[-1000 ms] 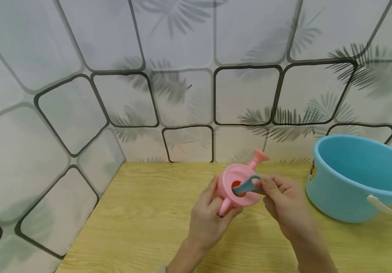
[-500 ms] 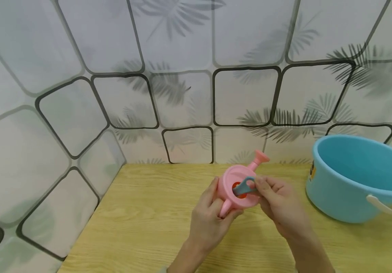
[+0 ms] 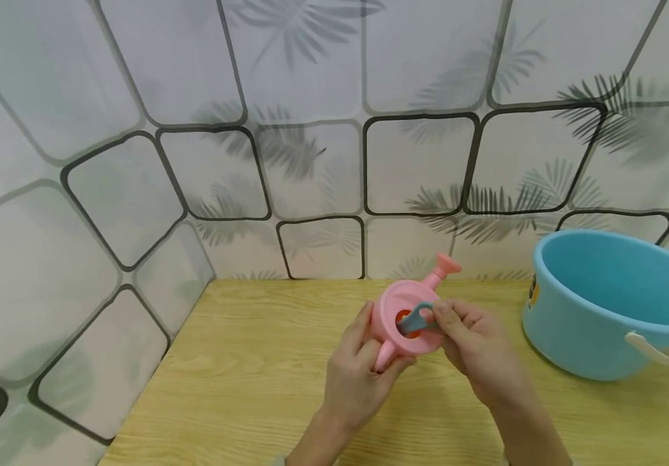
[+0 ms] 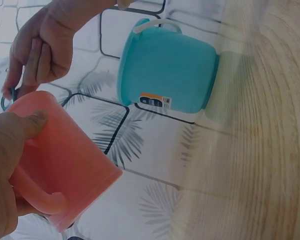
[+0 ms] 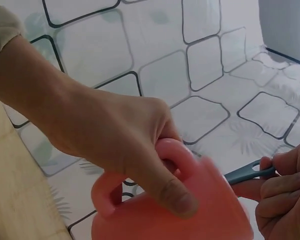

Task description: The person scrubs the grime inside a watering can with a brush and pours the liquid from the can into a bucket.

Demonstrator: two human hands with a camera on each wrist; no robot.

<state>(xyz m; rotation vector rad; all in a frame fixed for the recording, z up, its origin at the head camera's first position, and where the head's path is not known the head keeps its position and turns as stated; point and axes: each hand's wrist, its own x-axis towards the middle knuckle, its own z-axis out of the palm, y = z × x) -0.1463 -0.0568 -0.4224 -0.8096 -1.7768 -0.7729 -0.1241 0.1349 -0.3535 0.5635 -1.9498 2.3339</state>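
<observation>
The pink watering can [image 3: 395, 307] is up off the table in front of you, tilted so its round opening faces you and its spout points away to the right. Something red shows inside that opening, and the lower end of a blue-grey tool [image 3: 413, 320] sits in it. Your left hand [image 3: 349, 382] is wrapped around the can beside its handle, thumb on the body. Your right hand [image 3: 480, 343] pinches the tool's looped end, its other fingers curled. Well to the right, a light-blue bucket [image 3: 585, 340] stands on the wood-grain table [image 3: 253, 362], near the leaf-patterned wall [image 3: 317, 162].
</observation>
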